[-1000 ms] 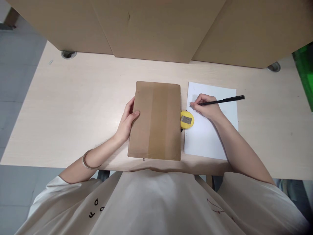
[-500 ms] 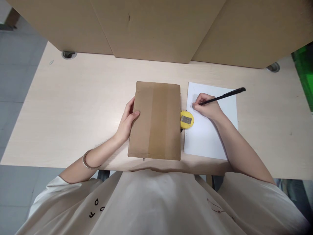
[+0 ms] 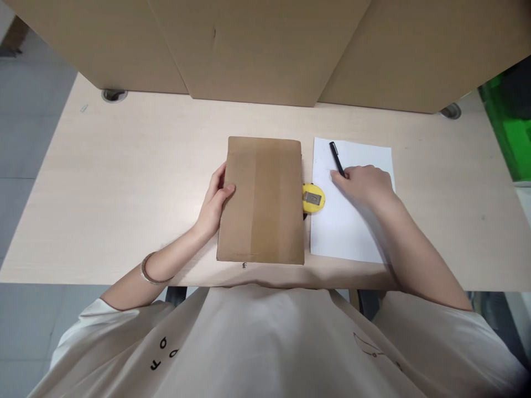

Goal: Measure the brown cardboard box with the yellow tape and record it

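My left hand grips the left side of a brown cardboard box, thumb on its top face and fingers along its side. A strip of tape runs down the box. Over a white sheet of paper, my right hand is closed around a black pen, whose clip end points up and left. The pen's other end is hidden in the hand. Faint marks show near the paper's left edge. Between box and paper sits a yellow tape measure with a metal clip, partly hidden by the box.
Tall cardboard panels stand along the back of the pale wooden table. Two round cable holes sit near the table's back corners, left and right. A green object lies beyond the right edge.
My right hand has turned over and shifted slightly right. The pen has swung from pointing right to pointing up and left. My left hand stays on the box.
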### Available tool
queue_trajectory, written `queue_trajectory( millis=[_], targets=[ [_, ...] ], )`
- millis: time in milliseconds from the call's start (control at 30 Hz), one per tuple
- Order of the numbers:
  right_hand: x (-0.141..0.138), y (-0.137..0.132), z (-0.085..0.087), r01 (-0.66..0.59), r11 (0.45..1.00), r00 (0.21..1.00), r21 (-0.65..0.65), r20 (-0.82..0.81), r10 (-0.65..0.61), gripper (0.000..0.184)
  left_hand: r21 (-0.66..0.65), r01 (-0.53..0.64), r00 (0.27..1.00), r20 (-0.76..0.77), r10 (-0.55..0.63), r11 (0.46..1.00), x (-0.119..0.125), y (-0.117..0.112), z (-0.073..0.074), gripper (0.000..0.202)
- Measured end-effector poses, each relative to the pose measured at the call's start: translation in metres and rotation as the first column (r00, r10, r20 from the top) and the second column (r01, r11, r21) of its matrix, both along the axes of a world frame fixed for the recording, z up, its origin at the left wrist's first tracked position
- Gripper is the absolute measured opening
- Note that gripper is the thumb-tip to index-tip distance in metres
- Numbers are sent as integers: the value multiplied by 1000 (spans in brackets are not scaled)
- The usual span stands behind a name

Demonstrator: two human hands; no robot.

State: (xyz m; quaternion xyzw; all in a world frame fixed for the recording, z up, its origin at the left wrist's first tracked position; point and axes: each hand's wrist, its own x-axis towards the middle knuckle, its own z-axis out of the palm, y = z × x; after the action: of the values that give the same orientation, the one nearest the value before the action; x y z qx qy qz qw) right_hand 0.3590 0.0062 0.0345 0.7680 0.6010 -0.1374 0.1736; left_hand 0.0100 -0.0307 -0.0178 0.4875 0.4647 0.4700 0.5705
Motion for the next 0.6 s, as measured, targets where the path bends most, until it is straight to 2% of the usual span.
queue_trajectory(
  millis=[67, 133, 200, 300, 367, 467, 600],
  targets=[
    [-1, -5, -3, 26, 997, 1000, 71, 7, -26, 55, 7, 0, 1000, 2, 0, 1000, 1, 0, 1, 60],
    [-2, -13, -2, 52, 975, 998, 215, -46, -43, 58, 8, -4, 1000, 3, 4, 1000, 1, 1, 1, 61],
    [-3, -24, 3, 9, 946, 982, 324, -180, 53, 66, 1, -9, 1000, 1, 9, 1000, 1, 1, 1, 62],
    [-7, -39, 6, -219, 915, 865, 340, -367, 343, 77, -5, -21, 1000, -7, 21, 1000, 2, 0, 2, 61],
    [-12, -45, 2, -353, 873, 796, 337, -382, 469, 79, -10, -33, 999, -9, 33, 999, 2, 0, 3, 60],
    [-20, -50, -8, -411, 833, 793, 370, -306, 527, 77, -8, -32, 999, -7, 32, 999, 2, 0, 4, 60],
    [-25, -54, -17, -349, 848, 820, 400, -309, 483, 69, 3, -27, 1000, 1, 27, 1000, 2, 0, 3, 61]
  ],
)
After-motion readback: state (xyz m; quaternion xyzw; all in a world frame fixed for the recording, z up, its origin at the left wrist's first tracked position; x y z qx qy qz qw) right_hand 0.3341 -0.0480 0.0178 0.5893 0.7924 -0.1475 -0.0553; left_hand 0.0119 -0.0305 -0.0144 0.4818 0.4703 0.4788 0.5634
